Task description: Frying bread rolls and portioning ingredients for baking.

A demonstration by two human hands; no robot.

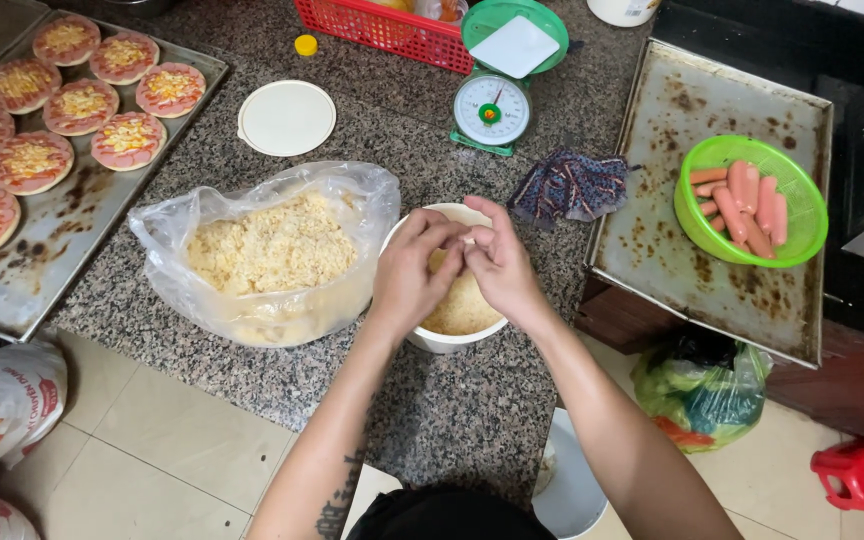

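Both my hands meet over a white bowl point(449, 338) of yellowish crumbs on the granite counter point(432, 400). My left hand point(409, 277) is curled, fingertips pressed against those of my right hand point(500, 265), pinching something small that I cannot make out. Left of the bowl stands an open clear plastic bag point(262, 255) full of the same pale crumbs.
A metal tray point(22, 280) with several small topped pizzas lies at the left. A second tray point(652, 250) at the right bears a green basket of sausages point(749, 200). Behind are a green kitchen scale point(493, 108), a red basket point(382, 28), a white lid point(286, 118) and a patterned cloth point(570, 186).
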